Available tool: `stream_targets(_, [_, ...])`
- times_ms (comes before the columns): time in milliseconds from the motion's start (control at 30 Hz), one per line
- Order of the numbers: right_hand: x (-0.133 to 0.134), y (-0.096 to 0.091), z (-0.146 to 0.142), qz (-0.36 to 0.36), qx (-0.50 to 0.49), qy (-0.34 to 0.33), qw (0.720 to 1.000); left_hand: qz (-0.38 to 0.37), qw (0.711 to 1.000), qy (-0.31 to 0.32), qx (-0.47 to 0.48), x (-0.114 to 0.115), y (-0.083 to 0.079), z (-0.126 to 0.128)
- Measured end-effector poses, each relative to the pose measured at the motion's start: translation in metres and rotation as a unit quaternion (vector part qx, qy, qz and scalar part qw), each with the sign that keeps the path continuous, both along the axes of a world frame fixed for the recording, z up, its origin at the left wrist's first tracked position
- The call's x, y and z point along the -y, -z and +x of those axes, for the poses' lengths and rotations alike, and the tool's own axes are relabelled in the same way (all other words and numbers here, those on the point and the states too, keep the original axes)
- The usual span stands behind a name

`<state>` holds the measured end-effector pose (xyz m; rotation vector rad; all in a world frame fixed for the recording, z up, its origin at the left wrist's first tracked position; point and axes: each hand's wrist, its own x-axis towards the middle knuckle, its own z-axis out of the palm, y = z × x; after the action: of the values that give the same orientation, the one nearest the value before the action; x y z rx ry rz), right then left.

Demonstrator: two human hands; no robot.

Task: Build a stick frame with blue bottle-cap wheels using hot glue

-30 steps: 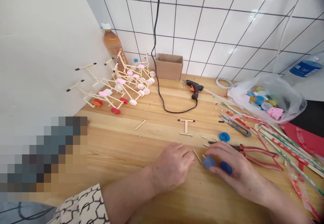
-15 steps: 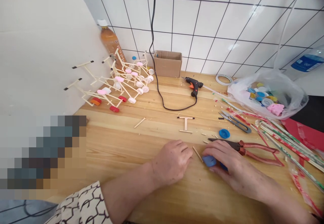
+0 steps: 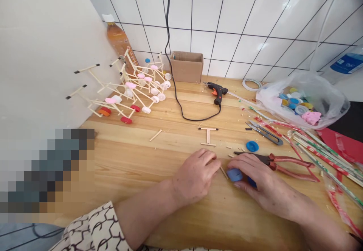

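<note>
My right hand [image 3: 255, 181] rests on the wooden table [image 3: 127, 167] with its fingers curled around a blue bottle cap [image 3: 234, 175]; a second blue cap shows under the fingers behind it. My left hand [image 3: 195, 175] lies beside it, fingers bent, its fingertips touching a short wooden stick [image 3: 223, 172] that lies between the two hands. Whether the left hand grips the stick is unclear. A T-shaped stick piece [image 3: 208, 134] lies just beyond the hands, and a loose blue cap [image 3: 252, 145] sits to the right of it.
Red-handled pliers [image 3: 286, 164] and snips [image 3: 266, 133] lie right of my hands. A glue gun [image 3: 217, 91] with its cord, a cardboard box [image 3: 187, 66], a bag of caps [image 3: 303, 101], striped sticks [image 3: 320, 154] and a pile of stick-and-cap models [image 3: 133, 92] ring the table.
My left hand has slid right until its fingertips reach the stick. My right hand has drawn the blue caps closer under its fingers. The view has tilted slightly down.
</note>
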<state>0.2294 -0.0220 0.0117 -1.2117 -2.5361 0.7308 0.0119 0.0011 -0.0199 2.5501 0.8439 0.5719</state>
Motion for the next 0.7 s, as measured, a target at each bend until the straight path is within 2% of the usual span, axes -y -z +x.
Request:
stream_targets(333, [-0.0007,-0.0048,0.0073,-0.058,-0.003,0.018,0.998,-0.013,0.999,0.011,-0.042,0.0006,0.0027,0.0041])
stream_targets(700, [-0.0038,-0.0006,0.0070,-0.039,0.003,0.030,0.999,0.049,0.990,0.044,-0.127,0.0007,0.0017,0.0032])
